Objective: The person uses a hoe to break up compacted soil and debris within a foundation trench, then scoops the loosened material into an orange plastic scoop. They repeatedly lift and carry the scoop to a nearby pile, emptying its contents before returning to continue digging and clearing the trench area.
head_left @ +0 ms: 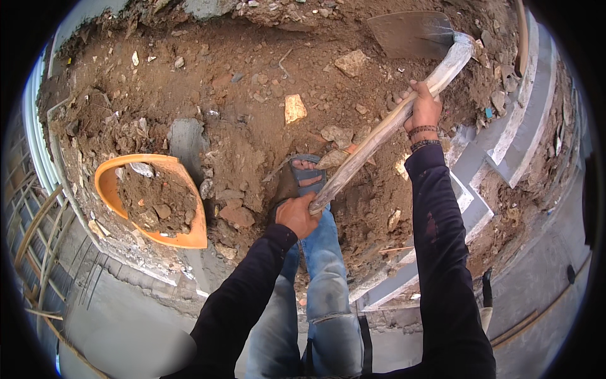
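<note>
Left hand [298, 216] grips the hoe [379, 138] by its handle end; right hand [425, 108], arm [440, 234] extended, clasps it near the blade [411, 35].

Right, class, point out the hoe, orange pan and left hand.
Hoe [380, 136], head view: wooden handle.
Orange pan [196, 221], head view: right-hand wall.
Left hand [297, 215], head view: its back.

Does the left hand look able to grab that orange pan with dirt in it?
Probably not now: the left hand is wrapped around the end of the wooden handle. If it let go, the way to the orange pan looks free.
</note>
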Available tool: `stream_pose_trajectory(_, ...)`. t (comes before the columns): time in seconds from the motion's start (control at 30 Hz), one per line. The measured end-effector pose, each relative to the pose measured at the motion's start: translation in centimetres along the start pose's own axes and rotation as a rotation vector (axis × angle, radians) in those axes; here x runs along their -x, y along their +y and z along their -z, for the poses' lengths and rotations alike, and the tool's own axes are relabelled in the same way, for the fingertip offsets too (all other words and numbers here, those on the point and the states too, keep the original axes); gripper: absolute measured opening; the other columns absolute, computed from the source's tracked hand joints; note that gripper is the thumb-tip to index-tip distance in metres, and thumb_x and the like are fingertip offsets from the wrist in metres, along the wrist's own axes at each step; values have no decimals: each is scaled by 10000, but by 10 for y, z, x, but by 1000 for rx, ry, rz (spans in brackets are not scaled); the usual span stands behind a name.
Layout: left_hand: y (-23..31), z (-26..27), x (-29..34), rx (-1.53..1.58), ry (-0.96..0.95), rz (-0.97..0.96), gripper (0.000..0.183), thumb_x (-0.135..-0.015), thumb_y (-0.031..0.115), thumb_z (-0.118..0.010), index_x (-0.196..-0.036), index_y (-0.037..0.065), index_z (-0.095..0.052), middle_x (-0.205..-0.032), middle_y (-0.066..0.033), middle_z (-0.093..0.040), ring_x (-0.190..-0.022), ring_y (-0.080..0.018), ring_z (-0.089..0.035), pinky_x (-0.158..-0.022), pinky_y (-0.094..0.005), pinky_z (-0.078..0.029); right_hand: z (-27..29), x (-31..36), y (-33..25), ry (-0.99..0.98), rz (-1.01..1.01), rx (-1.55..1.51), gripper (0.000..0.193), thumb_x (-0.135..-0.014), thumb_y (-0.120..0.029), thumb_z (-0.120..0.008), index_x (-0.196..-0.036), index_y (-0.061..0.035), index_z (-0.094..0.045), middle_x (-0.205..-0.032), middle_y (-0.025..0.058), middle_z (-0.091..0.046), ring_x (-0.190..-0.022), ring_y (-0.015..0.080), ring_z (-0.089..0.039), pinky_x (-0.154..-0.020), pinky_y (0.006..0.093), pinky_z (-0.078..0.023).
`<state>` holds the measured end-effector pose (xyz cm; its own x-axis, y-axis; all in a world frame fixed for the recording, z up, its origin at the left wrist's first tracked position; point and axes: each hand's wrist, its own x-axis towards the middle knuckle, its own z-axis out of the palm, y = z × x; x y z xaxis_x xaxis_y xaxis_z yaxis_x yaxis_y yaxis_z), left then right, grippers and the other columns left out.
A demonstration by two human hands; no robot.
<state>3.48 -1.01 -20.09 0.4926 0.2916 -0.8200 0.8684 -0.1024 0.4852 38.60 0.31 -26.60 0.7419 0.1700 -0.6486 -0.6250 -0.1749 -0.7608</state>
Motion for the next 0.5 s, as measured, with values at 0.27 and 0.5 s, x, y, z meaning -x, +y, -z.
stream_pose_trajectory(0.27,10,-16,133,107,-197,147,396,-795,358,-673,-1112,124,-630,-881,-185,-682,-850,-387,-647,-769,-473,-510,54,61,85,67,94,904,382,-760,-215,-651,-957,98,-554,-752,171,-634,-580,247,-621,-519,373,-498)
stream_pose_trajectory(0.5,-30,-4,178,-20,-206,193,313,-767,413,-713,-972,180,-666,-817,-151,-681,-787,-367,-657,-713,-453,-527,44,161,61,125,-217,101,177,-821,-60,-587,-958,-14,-483,-665,89,-537,-483,203,-544,-407,354,-499)
